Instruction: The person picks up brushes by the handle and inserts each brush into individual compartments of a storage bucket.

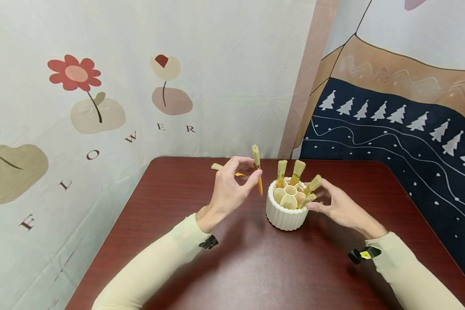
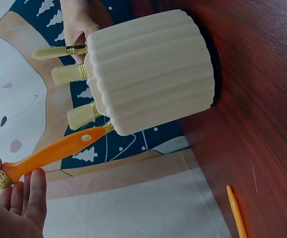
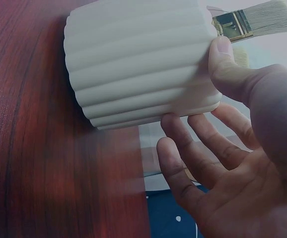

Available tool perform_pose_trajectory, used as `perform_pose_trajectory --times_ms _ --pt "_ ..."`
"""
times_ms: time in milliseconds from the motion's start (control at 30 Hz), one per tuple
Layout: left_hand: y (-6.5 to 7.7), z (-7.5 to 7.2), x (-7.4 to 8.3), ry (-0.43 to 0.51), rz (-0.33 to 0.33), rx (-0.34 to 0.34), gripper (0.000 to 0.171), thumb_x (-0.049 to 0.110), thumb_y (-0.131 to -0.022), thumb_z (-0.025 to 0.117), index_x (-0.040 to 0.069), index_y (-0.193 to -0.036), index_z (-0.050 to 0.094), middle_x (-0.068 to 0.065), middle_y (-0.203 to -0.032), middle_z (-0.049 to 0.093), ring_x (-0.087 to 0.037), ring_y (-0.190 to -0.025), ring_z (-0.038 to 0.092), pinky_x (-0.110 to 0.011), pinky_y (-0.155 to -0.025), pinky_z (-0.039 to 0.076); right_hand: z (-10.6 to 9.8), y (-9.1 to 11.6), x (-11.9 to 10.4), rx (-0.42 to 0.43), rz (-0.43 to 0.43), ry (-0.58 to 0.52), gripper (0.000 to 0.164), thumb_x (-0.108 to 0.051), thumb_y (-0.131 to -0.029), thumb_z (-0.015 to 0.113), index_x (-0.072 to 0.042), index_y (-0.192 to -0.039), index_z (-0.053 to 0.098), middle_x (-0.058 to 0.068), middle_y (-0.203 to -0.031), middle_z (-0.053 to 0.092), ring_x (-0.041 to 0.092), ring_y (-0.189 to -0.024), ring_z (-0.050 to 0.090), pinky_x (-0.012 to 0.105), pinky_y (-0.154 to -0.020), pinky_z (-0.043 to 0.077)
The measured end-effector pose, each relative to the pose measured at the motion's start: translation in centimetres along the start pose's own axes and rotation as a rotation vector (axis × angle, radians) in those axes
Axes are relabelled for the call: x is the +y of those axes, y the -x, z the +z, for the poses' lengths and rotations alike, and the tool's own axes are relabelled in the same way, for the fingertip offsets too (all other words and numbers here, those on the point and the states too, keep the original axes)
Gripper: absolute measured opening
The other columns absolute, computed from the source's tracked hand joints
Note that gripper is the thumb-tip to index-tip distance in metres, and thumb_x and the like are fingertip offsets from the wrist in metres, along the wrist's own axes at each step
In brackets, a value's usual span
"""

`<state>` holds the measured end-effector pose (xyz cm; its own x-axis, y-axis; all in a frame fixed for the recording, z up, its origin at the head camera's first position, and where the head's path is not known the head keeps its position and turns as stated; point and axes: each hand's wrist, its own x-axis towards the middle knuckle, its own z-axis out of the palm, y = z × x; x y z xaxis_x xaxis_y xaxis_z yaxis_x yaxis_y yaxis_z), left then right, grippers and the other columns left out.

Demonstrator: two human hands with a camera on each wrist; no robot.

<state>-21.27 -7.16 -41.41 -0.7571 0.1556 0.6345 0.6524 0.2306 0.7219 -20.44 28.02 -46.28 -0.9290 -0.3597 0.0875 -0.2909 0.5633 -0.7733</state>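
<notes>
A white ribbed brush holder (image 1: 286, 216) stands upright on the table, its inside split into petal-shaped compartments around a round middle one. Several paintbrushes (image 1: 299, 168) stand in it, bristles up. To its left, my left hand (image 1: 229, 186) pinches another paintbrush (image 2: 59, 151) by thumb and fingers near the metal band. That brush has an orange handle pointing down and pale bristles on top, and it is raised above the table. My right hand (image 1: 340, 209) holds the holder's right side, thumb at the rim (image 3: 221, 52) and fingertips against the ribbed wall.
One more orange-handled paintbrush (image 1: 217, 166) lies on the table behind my left hand, partly hidden by it. The dark red wooden table (image 1: 263, 271) ends at a hanging cloth with flowers and letters (image 1: 224, 77). A navy cloth with white trees (image 1: 372, 125) hangs at the right.
</notes>
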Motion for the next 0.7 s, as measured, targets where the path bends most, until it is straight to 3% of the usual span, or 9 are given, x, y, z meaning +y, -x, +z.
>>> perform_pose_trajectory --times_ms 267,700 --pt "-0.1 0.8 0.3 0.050 0.031 -0.005 0.026 0.006 -0.105 0.086 0.001 -0.126 0.073 -0.013 -0.118 0.082 -0.027 -0.106 0.086 -0.033 -0.091 0.074 0.0 0.1 -0.2 -0.006 0.009 -0.005 0.068 -0.024 -0.105 0.089 -0.007 -0.161 0.055 0.018 -0.150 0.071 0.034 -0.132 0.075 0.019 -0.098 0.061" --pt "0.1 1.8 0.2 0.103 0.000 -0.047 0.024 0.002 -0.104 0.085 0.001 -0.125 0.073 -0.015 -0.117 0.082 -0.031 -0.105 0.087 -0.033 -0.094 0.074 0.1 0.2 -0.1 -0.007 -0.009 -0.037 0.063 -0.020 -0.105 0.089 -0.005 -0.157 0.055 0.020 -0.149 0.070 0.036 -0.130 0.076 0.021 -0.095 0.065"
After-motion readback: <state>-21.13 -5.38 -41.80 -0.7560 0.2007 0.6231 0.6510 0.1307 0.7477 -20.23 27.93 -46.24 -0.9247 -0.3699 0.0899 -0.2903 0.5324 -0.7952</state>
